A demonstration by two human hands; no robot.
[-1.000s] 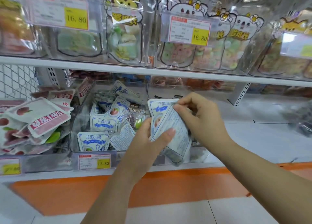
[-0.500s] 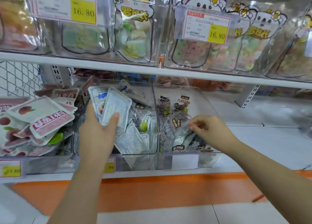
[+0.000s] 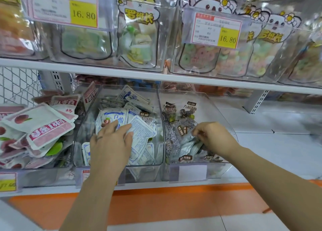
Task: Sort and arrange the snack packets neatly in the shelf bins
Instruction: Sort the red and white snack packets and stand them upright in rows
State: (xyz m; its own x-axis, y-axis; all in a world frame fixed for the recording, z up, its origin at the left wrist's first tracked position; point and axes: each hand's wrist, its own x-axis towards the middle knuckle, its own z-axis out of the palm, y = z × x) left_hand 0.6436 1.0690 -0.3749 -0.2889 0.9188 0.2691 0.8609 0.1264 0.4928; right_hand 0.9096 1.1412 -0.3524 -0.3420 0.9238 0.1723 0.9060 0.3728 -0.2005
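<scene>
- Middle clear bin (image 3: 148, 173): blue-and-white packets (image 3: 111, 117) are heaped loosely, most face up. One white packet (image 3: 141, 131) lies printed back up toward the bin's 3 o'clock.
- Right clear bin (image 3: 217, 109), at 3 o'clock of the middle one: small dark-labelled plum packets (image 3: 181, 131) lie jumbled, with pale silvery packets (image 3: 189, 144) toward 6 o'clock.
- Left bin (image 3: 34, 175), at 9 o'clock: pink-and-white packets (image 3: 43, 126) are piled above the rim.

The left hand (image 3: 111, 143) is no longer lifting the blue-and-white packets (image 3: 141, 133) upright; it presses them flat in the middle bin (image 3: 153, 168). The right hand (image 3: 214, 136) has shifted toward 3 o'clock and pinches the dark plum packets (image 3: 181, 130).
</scene>
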